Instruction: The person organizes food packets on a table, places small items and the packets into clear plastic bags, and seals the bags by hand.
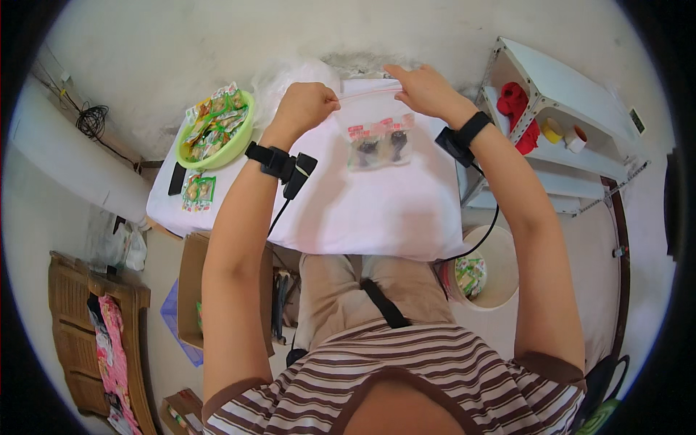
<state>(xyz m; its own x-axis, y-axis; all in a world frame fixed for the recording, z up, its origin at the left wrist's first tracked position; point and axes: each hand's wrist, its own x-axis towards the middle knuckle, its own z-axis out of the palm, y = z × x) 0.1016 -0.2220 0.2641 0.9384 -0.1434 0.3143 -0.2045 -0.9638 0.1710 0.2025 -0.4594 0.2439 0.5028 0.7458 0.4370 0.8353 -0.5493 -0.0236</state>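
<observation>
A clear zip-lock plastic bag (375,111) hangs above the white-covered table (380,206), with small printed food packets (379,144) in its lower part. My left hand (310,103) pinches the left end of the bag's red-lined zip edge. At the right end of that edge, my right hand (427,89) holds the bag between thumb and fingers, its index finger pointing left. A light green plastic basin (247,133) full of small food packets (217,125) stands at the table's back left. Two packets (199,190) lie in front of it.
A black phone-like object (177,179) lies by the basin. Crumpled clear plastic (277,76) sits behind my left hand. A metal shelf (576,103) with tape rolls (575,138) and red cloth (514,106) stands right. A bucket (503,272) and cardboard box (190,288) are below the table.
</observation>
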